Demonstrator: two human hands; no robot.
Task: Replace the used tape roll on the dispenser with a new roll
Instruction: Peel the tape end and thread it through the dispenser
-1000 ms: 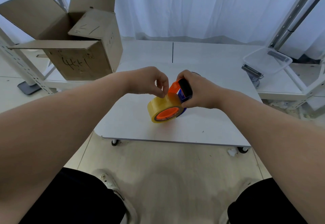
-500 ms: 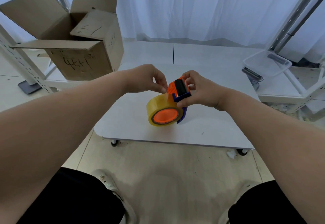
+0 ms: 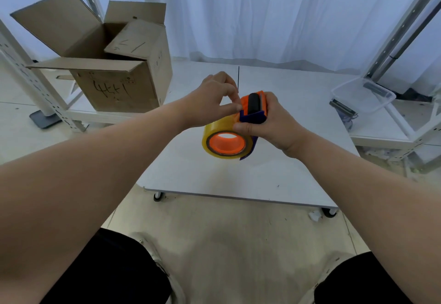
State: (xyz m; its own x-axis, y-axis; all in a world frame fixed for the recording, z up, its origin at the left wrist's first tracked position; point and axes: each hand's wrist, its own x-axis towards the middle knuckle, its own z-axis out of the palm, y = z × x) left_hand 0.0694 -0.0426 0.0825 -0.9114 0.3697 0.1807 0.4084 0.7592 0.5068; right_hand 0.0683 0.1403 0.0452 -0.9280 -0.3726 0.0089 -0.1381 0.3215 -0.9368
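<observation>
Roll: the yellowish clear tape roll (image 3: 213, 129) sat on the orange-and-blue plastic dispenser (image 3: 253, 111), just below my fingers, above the white table (image 3: 214, 175).
Right hand: my right hand (image 3: 276, 123) gripped the dispenser, fingers curled round it, thumb on the roll.
Left hand: my left hand (image 3: 210, 101) pinched thumb and forefinger on the roll's top, beside the dispenser's orange edge.
Box: the brown cardboard box (image 3: 114, 84) stood well left of my fingers.

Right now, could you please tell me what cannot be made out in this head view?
All in the head view:
The loose end of the tape roll: covered by the pinching fingertips of the left hand.
The far side of the dispenser: covered by the right hand.
The inside of the cardboard box: hidden by its flaps.
The contents of the clear tub: too small and blurred.
</observation>
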